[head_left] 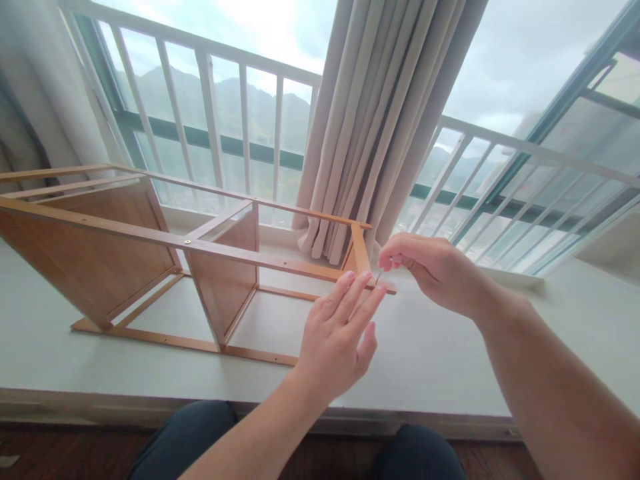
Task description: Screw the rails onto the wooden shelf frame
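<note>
A wooden shelf frame (270, 257) lies on its side in front of me, with two panel shelves (225, 267) set between its rails. My left hand (336, 337) rests with fingers stretched out on the upper rail near its right end. Just beyond those fingertips, my right hand (430, 273) pinches a slim metal piece (379, 275), which points down at the rail's end. It is too small to tell whether this is a hex key or a screw. A brass-coloured fastener (187, 242) sits in the same rail farther left.
The frame lies on a white window ledge (450, 360), whose front edge runs above my knees (420, 453). Behind stand a grey curtain (370, 120) and a white window railing (245, 120). Another curtain (45, 87) hangs at the left.
</note>
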`<state>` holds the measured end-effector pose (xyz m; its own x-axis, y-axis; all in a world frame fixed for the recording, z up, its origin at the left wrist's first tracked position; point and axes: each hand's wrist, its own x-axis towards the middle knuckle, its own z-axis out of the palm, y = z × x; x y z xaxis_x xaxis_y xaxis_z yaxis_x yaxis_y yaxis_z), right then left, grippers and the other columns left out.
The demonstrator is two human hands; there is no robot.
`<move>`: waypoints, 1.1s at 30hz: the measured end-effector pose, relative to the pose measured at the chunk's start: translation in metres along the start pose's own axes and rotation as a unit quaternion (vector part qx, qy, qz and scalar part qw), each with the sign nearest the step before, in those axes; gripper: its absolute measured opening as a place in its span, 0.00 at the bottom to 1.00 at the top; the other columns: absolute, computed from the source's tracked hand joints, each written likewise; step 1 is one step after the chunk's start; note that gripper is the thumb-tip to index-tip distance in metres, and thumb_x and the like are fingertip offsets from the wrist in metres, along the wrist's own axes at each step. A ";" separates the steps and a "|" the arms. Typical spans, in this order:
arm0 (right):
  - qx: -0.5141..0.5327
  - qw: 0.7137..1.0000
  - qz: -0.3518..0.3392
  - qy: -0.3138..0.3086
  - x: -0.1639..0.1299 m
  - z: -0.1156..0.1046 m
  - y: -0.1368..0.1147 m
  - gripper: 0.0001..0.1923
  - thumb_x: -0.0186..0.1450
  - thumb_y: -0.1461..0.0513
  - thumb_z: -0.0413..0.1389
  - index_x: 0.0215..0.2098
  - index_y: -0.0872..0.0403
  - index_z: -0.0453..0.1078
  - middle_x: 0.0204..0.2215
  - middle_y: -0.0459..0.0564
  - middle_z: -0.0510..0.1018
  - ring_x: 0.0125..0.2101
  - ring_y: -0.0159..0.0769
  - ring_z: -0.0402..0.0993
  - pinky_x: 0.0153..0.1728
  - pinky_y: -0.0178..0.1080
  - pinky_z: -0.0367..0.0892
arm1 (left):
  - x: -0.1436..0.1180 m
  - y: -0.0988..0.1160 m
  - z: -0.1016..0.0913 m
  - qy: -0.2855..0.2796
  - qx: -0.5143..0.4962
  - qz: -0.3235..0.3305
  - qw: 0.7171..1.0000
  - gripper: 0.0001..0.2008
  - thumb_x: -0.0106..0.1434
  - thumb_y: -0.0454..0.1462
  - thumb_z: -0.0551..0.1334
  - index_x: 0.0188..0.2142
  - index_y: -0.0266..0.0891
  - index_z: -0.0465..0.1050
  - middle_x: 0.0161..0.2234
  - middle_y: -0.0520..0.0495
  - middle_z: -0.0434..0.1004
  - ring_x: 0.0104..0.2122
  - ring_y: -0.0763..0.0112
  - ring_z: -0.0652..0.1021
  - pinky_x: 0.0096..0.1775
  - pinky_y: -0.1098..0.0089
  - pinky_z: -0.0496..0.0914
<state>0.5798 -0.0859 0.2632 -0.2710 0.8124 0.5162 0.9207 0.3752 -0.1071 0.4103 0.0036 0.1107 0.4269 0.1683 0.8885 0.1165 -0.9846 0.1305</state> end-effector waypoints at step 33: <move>-0.033 0.999 0.014 0.018 -0.001 0.003 0.001 0.10 0.74 0.69 0.53 0.38 0.52 0.75 0.32 0.48 0.82 0.34 0.35 0.78 0.39 0.38 0.68 | -0.001 -0.001 0.004 0.004 0.001 -0.001 1.000 0.29 0.70 0.34 0.59 0.70 0.43 0.65 0.70 0.42 0.69 0.72 0.54 0.64 0.69 0.54 0.65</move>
<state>0.5803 -0.0851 0.2599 -0.2354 0.8052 0.5444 0.9446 0.3213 -0.0668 0.4137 0.0044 0.1079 0.4192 0.1700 0.8918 0.1192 -0.9841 0.1316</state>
